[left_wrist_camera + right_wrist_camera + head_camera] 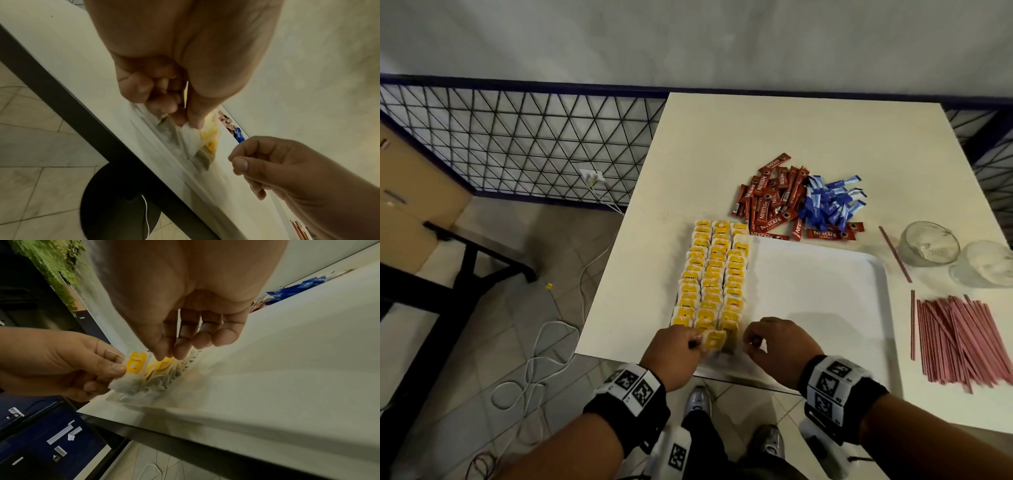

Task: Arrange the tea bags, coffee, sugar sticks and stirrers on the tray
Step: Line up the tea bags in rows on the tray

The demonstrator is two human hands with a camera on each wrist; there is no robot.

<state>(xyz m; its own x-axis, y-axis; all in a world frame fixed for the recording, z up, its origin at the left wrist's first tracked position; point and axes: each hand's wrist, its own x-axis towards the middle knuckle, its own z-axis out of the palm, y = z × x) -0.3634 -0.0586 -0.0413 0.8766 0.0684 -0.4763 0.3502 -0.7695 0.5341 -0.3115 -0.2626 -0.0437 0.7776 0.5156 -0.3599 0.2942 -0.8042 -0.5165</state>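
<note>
Yellow-tagged tea bags (714, 274) lie in three overlapping rows along the left side of the white tray (818, 291). My left hand (697, 342) pinches one tea bag (714, 341) by its edge at the near end of the rows; the left wrist view shows this tea bag (189, 141) under my thumb, and the right wrist view shows its yellow tag (136, 365). My right hand (751, 342) hovers just right of it over the tray, fingers curled, holding nothing I can see. Red coffee sticks (770, 202) and blue sugar sticks (828, 202) are piled behind the tray. Pink stirrers (959, 339) lie to its right.
Two glass bowls (928, 246) stand at the table's right edge, with one loose stirrer (893, 253) beside them. The tray overhangs the near table edge. White cables (541, 363) trail on the floor at left, below a wire mesh fence (517, 137).
</note>
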